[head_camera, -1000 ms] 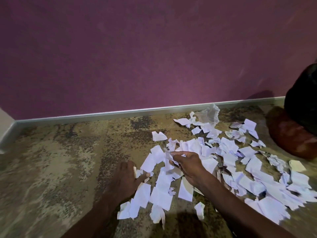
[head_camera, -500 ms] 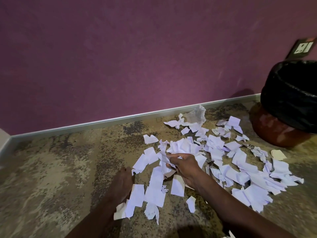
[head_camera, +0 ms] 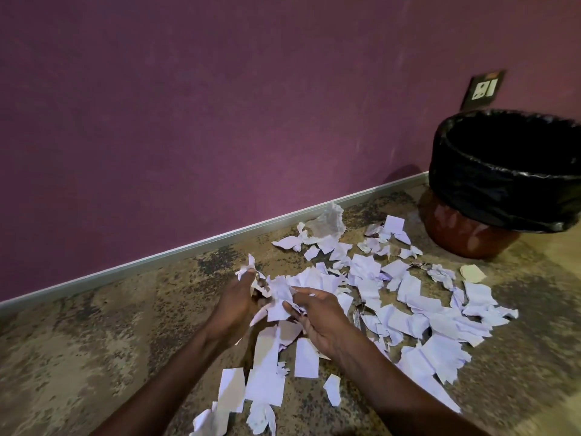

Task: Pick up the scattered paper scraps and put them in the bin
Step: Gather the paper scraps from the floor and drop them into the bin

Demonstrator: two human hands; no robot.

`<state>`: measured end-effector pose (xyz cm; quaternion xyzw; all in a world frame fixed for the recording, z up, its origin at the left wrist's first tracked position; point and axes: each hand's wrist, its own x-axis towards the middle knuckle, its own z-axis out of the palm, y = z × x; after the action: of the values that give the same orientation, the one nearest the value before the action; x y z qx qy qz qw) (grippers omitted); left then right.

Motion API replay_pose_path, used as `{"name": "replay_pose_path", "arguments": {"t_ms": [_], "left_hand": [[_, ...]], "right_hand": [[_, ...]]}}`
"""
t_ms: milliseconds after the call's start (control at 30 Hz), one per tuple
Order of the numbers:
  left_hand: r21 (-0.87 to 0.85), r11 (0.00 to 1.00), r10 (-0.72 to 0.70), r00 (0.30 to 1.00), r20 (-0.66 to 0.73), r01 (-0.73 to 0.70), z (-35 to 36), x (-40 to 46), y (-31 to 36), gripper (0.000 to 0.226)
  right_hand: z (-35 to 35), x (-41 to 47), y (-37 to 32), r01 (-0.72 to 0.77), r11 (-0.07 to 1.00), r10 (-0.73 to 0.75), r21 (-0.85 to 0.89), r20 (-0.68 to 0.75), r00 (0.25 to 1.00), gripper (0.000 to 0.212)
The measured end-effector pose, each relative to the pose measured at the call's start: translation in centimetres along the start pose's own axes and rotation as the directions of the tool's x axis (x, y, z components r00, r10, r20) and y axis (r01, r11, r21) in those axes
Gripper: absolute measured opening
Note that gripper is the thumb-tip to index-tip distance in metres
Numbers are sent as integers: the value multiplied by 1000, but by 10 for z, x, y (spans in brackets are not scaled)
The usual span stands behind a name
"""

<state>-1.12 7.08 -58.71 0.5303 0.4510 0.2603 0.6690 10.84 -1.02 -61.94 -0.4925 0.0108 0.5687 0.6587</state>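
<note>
The left hand (head_camera: 234, 305) and right hand (head_camera: 317, 316) pinch thin white torn paper scraps (head_camera: 278, 295), which look light and floppy, so squeezing them into a bunch seems best.

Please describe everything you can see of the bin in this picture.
The bin stands upright on the floor by the purple wall, at the right edge of the view. Its body looks reddish-brown and glossy, rounded low down. A black plastic liner is folded over its rim and hangs down the outside. The mouth is open and dark; nothing inside can be seen. No hand touches it.
</note>
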Motion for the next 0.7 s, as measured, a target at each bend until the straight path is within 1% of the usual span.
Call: {"name": "replay_pose_path", "arguments": {"t_ms": [33,67,100,133,200,267,333,467,600,700], "left_hand": [[-9,1000,22,1000,7,-22,9,3,5,39],[34,997,62,998,31,-63,18,7,10,40],[133,984,110,993,51,-116,26,12,13,42],[246,952,170,983,64,-180,34,16,14,42],[434,854,282,956,77,-287,49,26,18,39],[526,788,328,941,79,-319,65,32,24,34],[556,755,366,927,82,-347,82,36,29,28],[640,640,466,877,116,-425,119,43,42,24],[661,589,500,852,155,-466,165,40,68,22],[611,574,546,811,210,-545,208,34,97,21]], "right_hand": [[1,-1,-6,18,999,-18,37,-3,1000,17],[3,-1,-12,47,996,-46,71,-8,999,17],[5,-1,-17,79,991,-78,105,-14,997,17],[8,-1,-23,109,984,-106,140,-25,994,17],[10,-1,-33,164,973,-157,159,-60,986,24],[9,-3,-40,210,967,-196,144,-106,975,29],[6,-6,-49,252,958,-233,134,-148,961,27],[-5,-13,-77,348,933,-318,88,-245,916,23],[-22,-19,-120,440,895,-399,78,-305,865,22],[-34,-28,-163,528,844,-472,95,-337,815,22]]}}
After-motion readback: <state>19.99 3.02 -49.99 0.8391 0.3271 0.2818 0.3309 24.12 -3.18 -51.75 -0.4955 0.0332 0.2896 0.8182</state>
